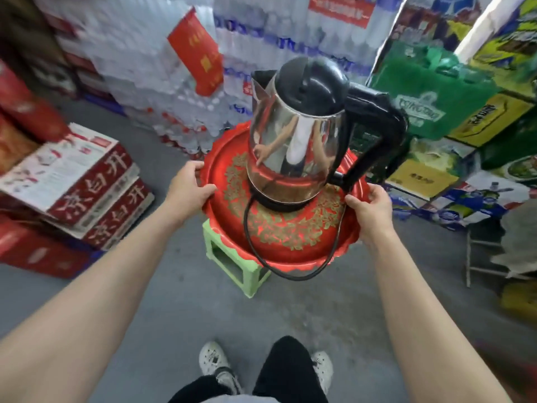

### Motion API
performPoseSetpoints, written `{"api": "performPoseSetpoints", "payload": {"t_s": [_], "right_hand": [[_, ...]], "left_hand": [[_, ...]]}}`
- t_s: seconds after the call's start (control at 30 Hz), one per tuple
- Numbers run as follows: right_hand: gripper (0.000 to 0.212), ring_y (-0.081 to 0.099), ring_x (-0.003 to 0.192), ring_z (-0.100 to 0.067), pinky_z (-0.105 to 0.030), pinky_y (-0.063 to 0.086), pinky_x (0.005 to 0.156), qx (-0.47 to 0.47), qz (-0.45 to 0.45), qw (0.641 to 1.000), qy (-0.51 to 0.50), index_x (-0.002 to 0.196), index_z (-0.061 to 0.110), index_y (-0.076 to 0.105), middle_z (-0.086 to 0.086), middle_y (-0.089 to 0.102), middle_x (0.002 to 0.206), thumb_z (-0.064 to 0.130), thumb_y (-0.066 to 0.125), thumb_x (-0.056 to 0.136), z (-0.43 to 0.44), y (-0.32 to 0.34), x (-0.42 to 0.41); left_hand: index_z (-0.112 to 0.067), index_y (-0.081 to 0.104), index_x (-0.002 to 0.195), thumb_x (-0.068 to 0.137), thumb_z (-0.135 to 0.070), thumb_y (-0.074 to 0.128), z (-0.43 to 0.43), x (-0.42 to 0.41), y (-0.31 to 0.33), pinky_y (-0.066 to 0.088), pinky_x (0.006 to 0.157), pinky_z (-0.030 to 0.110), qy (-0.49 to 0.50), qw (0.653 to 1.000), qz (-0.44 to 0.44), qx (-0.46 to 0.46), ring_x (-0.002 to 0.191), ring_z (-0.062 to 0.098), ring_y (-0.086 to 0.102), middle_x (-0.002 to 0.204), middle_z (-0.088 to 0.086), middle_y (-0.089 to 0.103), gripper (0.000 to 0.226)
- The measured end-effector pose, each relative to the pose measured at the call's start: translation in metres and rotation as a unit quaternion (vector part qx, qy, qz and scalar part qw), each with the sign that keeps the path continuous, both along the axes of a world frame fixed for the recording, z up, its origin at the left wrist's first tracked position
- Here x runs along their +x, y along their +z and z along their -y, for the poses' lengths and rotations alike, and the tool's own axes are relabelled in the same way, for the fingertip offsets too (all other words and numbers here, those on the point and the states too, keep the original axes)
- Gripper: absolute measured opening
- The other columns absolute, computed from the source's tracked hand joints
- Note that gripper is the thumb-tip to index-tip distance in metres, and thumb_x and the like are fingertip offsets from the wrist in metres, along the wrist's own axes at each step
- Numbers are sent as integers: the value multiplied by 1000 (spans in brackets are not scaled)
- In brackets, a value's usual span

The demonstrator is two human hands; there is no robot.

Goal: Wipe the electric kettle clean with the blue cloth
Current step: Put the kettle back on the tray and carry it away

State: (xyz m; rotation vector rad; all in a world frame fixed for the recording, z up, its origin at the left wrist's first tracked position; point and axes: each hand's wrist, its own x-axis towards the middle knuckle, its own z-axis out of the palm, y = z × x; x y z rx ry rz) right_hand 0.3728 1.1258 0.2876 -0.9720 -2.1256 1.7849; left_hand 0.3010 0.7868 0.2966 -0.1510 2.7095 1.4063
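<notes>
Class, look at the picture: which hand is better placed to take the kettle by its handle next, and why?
Probably the right hand: the kettle has its black handle on that side. The left hand grips the tray rim opposite.

Open grey floor [174,301] is left at 6 and 7 o'clock of the red tray [229,216]. The tray's middle is filled by the kettle [293,135], and its 6 o'clock rim is crossed by the black cord [290,276]. Passage is blocked at 9 o'clock by red cartons [84,187], at 12 o'clock by wrapped bottle packs [151,82], and at 3 o'clock by stacked boxes [465,158].
</notes>
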Motion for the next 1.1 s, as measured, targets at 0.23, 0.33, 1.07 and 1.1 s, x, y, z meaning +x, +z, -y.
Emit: {"api": "performPoseSetpoints", "payload": {"t_s": [0.23, 0.33, 1.07, 1.1], "right_hand": [[34, 64, 80, -16, -24, 53, 65, -7, 5, 995, 95, 118, 2, 59, -3, 68, 92, -6, 67, 86, 162, -8, -105], [30, 65, 78, -11, -16, 50, 56, -3, 10, 991, 134, 113, 11, 60, 2, 68, 92, -1, 68, 87, 222, -12, -159], [30, 66, 106, -26, -49, 53, 98, 67, 129, 953, 266, 110, 18, 57, -4, 68, 110, 6, 69, 86, 638, -176, -425], [29, 65, 107, -26, -48, 53, 99, 65, 136, 954, 259, 110, 18, 57, -3, 68, 109, 6, 69, 86, 657, -191, -425]], "left_hand": [[2, 52, 125, 77, 1, 69, 168, -37, -4, 46, 97, 40, 82, 997, -13, -2, 107, 32, 61, 118, 19, 63, 51], [0, 53, 122, 77, 1, 69, 229, -66, -9, 46, 94, 38, 116, 993, -11, 3, 101, 29, 61, 112, 15, 64, 48], [-9, 51, 123, 82, -4, 69, 623, -253, -185, 44, 91, 40, 231, 969, 88, -17, 102, 30, 60, 115, 11, 62, 45], [-8, 51, 123, 82, -3, 69, 642, -257, -200, 45, 94, 43, 223, 970, 96, -16, 105, 32, 60, 115, 12, 63, 45]]}}
